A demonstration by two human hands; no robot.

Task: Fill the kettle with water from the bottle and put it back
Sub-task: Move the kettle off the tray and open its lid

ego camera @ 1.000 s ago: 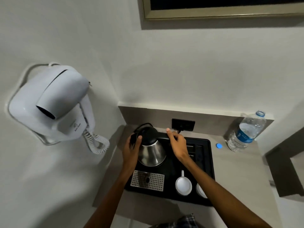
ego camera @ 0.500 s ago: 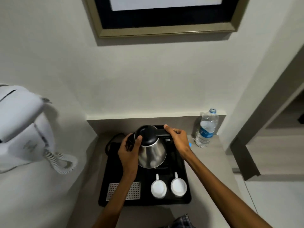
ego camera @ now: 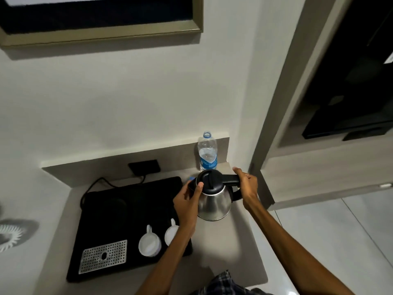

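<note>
currently my right hand (ego camera: 247, 189) clenched on kettle (ego camera: 213, 201) handle, my left hand (ego camera: 187, 201) steadying body, thumb on lid. kettle on counter (ego camera: 234, 252) beside tray (ego camera: 119, 211), just before uncapped bottle (ego camera: 207, 154). risk: elbow knock topples bottle, spills water.

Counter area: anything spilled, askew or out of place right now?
No spill shows. The bottle stands upright with its cap off; a blue bit, likely the cap, peeks out behind the kettle. The kettle is off the tray, on the counter, held by both hands, as filling needs.
</note>
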